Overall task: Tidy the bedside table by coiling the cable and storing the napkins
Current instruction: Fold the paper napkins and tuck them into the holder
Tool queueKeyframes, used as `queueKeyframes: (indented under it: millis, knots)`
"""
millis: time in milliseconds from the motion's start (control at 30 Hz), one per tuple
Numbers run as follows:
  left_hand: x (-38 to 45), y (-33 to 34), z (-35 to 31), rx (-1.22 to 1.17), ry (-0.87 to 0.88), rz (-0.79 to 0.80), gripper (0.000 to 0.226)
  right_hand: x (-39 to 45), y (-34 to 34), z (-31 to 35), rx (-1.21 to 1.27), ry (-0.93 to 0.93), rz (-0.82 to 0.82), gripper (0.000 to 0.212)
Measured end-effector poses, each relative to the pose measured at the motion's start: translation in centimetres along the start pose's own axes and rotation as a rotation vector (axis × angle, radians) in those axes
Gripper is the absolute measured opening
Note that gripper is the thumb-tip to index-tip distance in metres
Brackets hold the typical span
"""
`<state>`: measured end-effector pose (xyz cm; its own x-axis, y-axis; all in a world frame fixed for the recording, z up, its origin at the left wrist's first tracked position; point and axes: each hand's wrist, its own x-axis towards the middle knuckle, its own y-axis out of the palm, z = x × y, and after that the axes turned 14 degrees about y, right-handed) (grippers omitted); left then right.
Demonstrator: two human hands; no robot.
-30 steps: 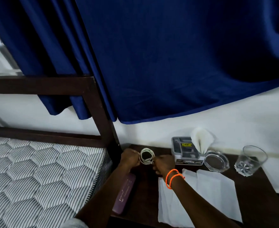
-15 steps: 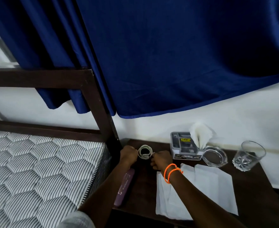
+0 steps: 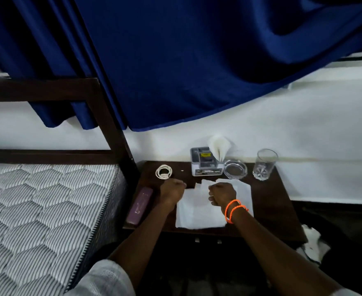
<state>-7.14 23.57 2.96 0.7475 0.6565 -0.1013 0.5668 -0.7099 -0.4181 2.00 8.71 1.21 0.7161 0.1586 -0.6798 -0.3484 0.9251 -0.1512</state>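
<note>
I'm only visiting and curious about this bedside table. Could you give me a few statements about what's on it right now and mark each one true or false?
1. The coiled cable lies on the table with neither hand touching it. True.
2. The drinking glass is tipped on its side. False: it stands upright at the back right.
3. Loose white napkins lie spread on the table under the hands. True.
4. The purple case sits between the glass and the ashtray. False: it lies along the table's left edge, by the mattress.
5. The napkin holder is empty. False: a folded napkin stands in it.
</note>
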Motion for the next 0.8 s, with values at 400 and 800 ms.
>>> queueKeyframes:
  millis: [400,800]
  knots:
    - [-3.0,8.0,-1.3,0.176,0.1,0.182,0.024,0.3,-9.6,-2.5,-0.409,-0.09,-0.395,0.035]
    - [-1.8,10.9,-0.1,0.464,0.139,0.301,0.075,2.6,-8.1,-3.5,-0.53,0.03,-0.485,0.047]
